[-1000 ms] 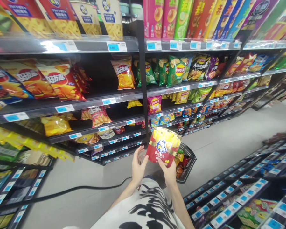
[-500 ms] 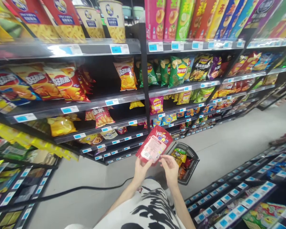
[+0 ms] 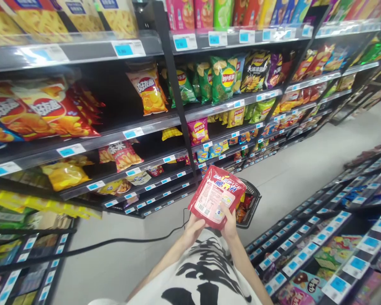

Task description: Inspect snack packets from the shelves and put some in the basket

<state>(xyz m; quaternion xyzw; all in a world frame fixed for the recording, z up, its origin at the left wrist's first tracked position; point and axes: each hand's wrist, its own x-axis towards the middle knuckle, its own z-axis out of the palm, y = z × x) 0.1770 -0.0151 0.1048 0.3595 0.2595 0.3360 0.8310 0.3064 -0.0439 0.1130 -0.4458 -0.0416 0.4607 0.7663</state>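
Observation:
A red snack pouch (image 3: 211, 195) with a pale printed label panel is held up in front of me, tilted a little to the right. My left hand (image 3: 195, 226) grips its lower left corner, the thumb lying on the front. On the lower right, my right hand (image 3: 229, 222) clasps the pouch, its thumb over the label and the other fingers hidden behind. Partly covered by the pouch, a black shopping basket (image 3: 256, 206) with several snack packets inside rests on the floor beyond my right hand.
Ahead stands a dark shelf unit with bagged chips (image 3: 147, 89), green chip bags (image 3: 223, 80) and tall snack boxes (image 3: 206, 15). Low shelving with price tags (image 3: 307, 250) lines the right side. A black cable (image 3: 114, 241) crosses the grey floor (image 3: 120, 267) on the left.
My right hand has moved from the pouch's lower edge to grip its right side. The pouch now sits larger and squarer to view, and the camera has shifted toward the shelf.

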